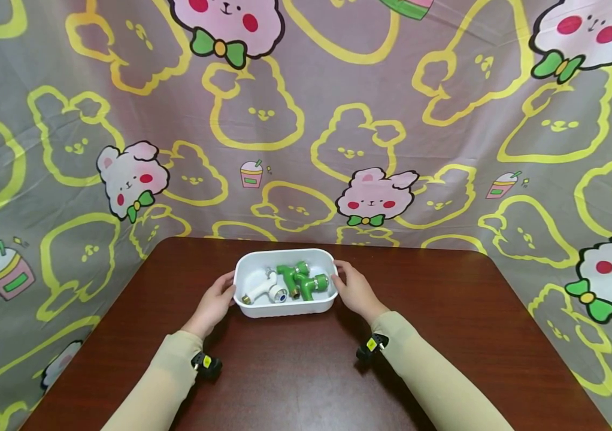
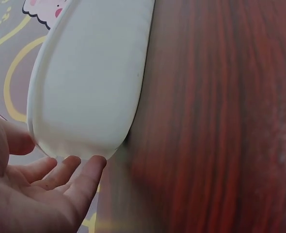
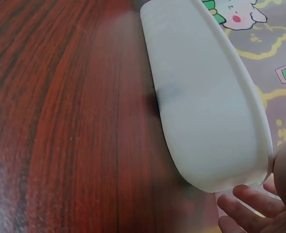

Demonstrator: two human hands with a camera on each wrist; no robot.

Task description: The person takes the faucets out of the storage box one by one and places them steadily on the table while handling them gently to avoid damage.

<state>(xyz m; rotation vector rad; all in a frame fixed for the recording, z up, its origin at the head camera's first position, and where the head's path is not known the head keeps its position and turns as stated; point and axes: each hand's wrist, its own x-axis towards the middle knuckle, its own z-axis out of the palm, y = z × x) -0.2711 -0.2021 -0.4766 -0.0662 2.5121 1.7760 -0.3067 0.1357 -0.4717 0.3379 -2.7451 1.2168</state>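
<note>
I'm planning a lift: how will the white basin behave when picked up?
The white basin is probably stiff: its rim shows no bending. Its smooth sides might slip. The white tap and green taps lie loose inside and may slide.

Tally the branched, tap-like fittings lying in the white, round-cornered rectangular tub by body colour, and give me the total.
Green branched tap-like fittings: 2
White branched tap-like fitting: 1
Total in the white, round-cornered rectangular tub: 3
</note>
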